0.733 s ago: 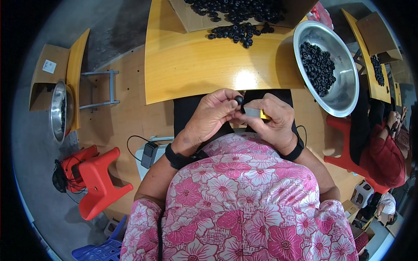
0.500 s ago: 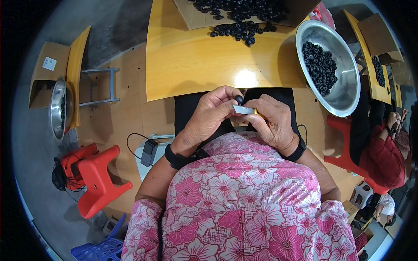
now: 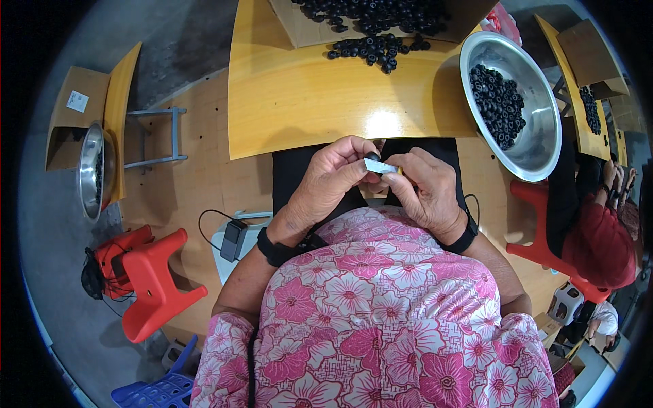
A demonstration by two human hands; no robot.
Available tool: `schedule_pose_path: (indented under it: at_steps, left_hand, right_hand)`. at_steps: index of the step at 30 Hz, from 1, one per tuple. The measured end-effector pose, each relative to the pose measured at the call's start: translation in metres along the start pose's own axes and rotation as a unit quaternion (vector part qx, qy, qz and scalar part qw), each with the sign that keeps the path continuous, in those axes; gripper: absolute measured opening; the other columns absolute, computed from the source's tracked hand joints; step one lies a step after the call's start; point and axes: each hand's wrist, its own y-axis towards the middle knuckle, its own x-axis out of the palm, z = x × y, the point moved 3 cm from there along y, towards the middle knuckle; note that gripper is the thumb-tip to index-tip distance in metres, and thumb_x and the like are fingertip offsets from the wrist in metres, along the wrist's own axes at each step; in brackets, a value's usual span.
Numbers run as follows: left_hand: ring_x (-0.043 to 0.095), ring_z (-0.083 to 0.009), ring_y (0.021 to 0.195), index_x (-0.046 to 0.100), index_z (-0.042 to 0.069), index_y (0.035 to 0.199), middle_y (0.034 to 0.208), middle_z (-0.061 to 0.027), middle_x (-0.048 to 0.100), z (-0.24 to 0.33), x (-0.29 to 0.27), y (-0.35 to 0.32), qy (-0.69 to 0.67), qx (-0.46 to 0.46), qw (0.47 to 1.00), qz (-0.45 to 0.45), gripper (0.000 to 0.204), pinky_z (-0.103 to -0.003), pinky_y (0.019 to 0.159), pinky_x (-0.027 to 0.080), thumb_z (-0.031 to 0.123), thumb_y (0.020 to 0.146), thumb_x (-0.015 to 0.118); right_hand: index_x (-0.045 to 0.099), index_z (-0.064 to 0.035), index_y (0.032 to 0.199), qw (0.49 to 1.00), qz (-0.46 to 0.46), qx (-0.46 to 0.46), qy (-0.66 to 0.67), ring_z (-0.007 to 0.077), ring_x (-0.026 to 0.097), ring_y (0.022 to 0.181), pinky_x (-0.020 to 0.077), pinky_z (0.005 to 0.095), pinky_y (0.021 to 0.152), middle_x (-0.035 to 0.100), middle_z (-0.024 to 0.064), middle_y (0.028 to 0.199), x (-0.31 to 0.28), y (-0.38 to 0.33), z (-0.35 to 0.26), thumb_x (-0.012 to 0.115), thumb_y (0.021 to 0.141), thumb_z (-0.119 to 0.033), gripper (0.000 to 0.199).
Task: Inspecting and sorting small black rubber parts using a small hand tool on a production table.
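Observation:
My left hand pinches a small round black part between thumb and fingers, just off the table's front edge. My right hand is closed around a utility knife with a yellow handle, mostly hidden by the fingers. Its flat metal blade points left and lies against or right beside the black part; which of the two I cannot tell. The two hands nearly meet above my lap.
On the yellow table lies a loose pile of black ring-shaped parts, spilling from an open cardboard box. A steel bowl of such parts stands at the right. Red stools are at the left; another person sits at right.
The knife blade has turned and tilted across the black part, covering more of it. My right fingers have shifted on the handle. Both hands stay in nearly the same place.

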Motion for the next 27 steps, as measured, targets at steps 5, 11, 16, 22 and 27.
schedule_pose_path:
  at_steps: [5,11,16,22,27]
  left_hand:
    - [0.065,-0.0106,0.09,0.056,0.0,0.108,0.099,-0.0045,0.063,0.002,0.002,0.0,0.005,-0.005,1.0,-0.003,0.018,-0.026,0.084,0.055,0.014,0.098,0.058]
    - [0.065,-0.0107,0.089,0.056,0.0,0.108,0.098,-0.0044,0.063,0.001,0.001,0.0,0.013,-0.002,1.0,0.0,0.018,-0.026,0.084,0.055,0.015,0.098,0.058]
    - [0.065,-0.0106,0.088,0.057,0.001,0.108,0.097,-0.0044,0.063,0.0,0.0,0.0,0.031,0.001,1.0,0.003,0.017,-0.026,0.083,0.055,0.014,0.098,0.058]
    - [0.065,-0.0107,0.088,0.057,0.001,0.108,0.097,-0.0045,0.063,-0.002,-0.002,0.0,0.038,0.001,0.999,0.009,0.016,-0.026,0.082,0.055,0.013,0.097,0.058]
    - [0.064,-0.0106,0.085,0.056,-0.001,0.109,0.094,-0.0036,0.062,-0.006,-0.002,0.0,0.028,-0.016,0.999,0.005,0.016,-0.029,0.083,0.056,0.011,0.098,0.056]
  right_hand:
    - [0.068,-0.0049,0.087,1.0,-0.003,0.001,-0.007,0.0255,0.06,0.058,0.0474,0.0341,0.052,0.06,0.0101,0.069,-0.001,0.001,-0.002,0.071,0.084,-0.023,0.019]
    - [0.068,-0.0049,0.087,1.0,0.003,0.0,-0.008,0.0255,0.06,0.057,0.0473,0.0346,0.052,0.06,0.0099,0.069,-0.001,0.0,-0.001,0.071,0.084,-0.023,0.019]
    - [0.068,-0.0048,0.086,1.0,0.004,0.008,-0.015,0.0251,0.059,0.057,0.0467,0.0345,0.051,0.059,0.0099,0.069,0.0,0.0,0.001,0.071,0.084,-0.024,0.02]
    - [0.069,-0.0044,0.086,1.0,-0.003,0.01,-0.009,0.027,0.06,0.058,0.0468,0.0351,0.052,0.059,0.0102,0.068,-0.001,0.001,-0.002,0.071,0.084,-0.023,0.019]
    - [0.067,-0.0008,0.087,0.995,0.029,0.09,0.035,0.0244,0.058,0.059,0.0457,0.0332,0.055,0.06,0.0124,0.069,0.002,-0.002,0.018,0.067,0.089,-0.019,0.018]
